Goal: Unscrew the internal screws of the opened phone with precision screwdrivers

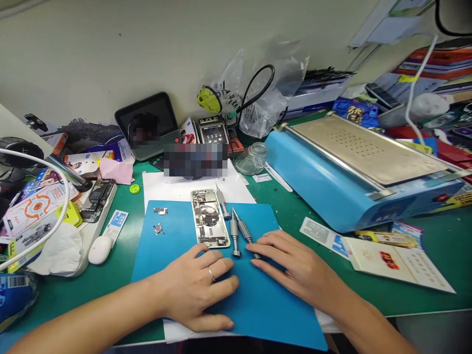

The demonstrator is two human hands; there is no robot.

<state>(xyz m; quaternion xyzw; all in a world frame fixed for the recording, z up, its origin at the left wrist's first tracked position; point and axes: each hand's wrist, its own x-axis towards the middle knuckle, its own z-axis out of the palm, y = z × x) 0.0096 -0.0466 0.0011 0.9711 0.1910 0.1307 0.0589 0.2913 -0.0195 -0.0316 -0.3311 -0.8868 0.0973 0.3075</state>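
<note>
My left hand (201, 290) rests palm down on the blue mat (258, 314), fingers loosely spread with nothing visible in them. Its fingertips lie by the lower edge of an opened phone (210, 219) whose inner parts show. My right hand (291, 260) has its fingers stretched and apart, the tips at the end of a grey screwdriver (241, 227); whether they touch it is hard to tell. Beside that lies a second screwdriver (234, 236), and a third screwdriver (223, 201) leans along the phone's right side. Two small metal phone parts (158, 229) sit left of the phone.
A blue heating machine (313, 177) with a perforated metal plate stands at right. A glass jar (254, 157) and a tilted smart display (149, 128) are at the back. At left are a white earbud case (100, 250), another opened phone (98, 199) and a white cable (64, 206).
</note>
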